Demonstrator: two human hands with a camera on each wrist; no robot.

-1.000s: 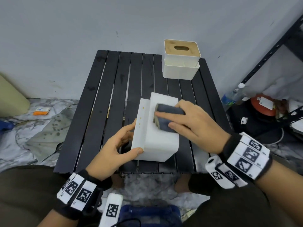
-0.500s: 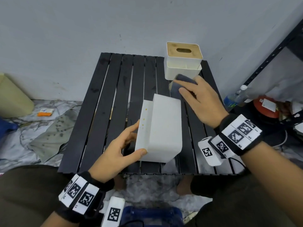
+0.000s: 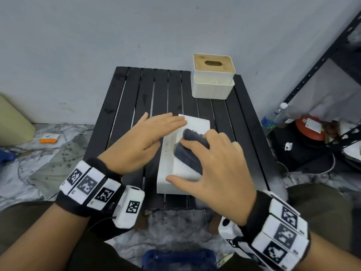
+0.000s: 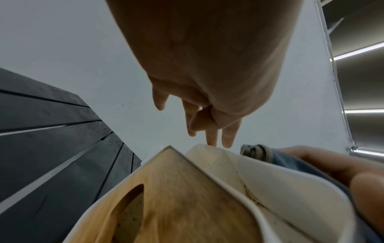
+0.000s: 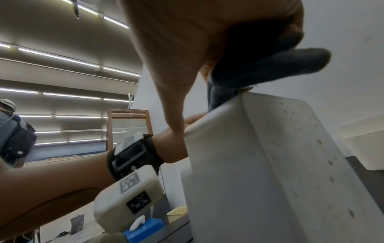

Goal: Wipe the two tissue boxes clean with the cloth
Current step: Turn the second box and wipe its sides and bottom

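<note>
I see my right hand [image 3: 216, 169] curled around the cloth [image 3: 190, 151], pressing it onto the near box [image 3: 176, 153], which lies on its side at the table's [image 3: 136, 90] front. My left hand [image 3: 140, 141] lies flat, fingers straight, steadying its far edge. The second box [image 3: 213, 83] stands at the far right corner.

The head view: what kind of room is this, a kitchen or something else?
Probably a storeroom or workshop corner, not a kitchen. A small black slatted table stands against a bare grey wall, a black metal shelving rack stands at the right, and odds and ends clutter the marbled floor.
</note>
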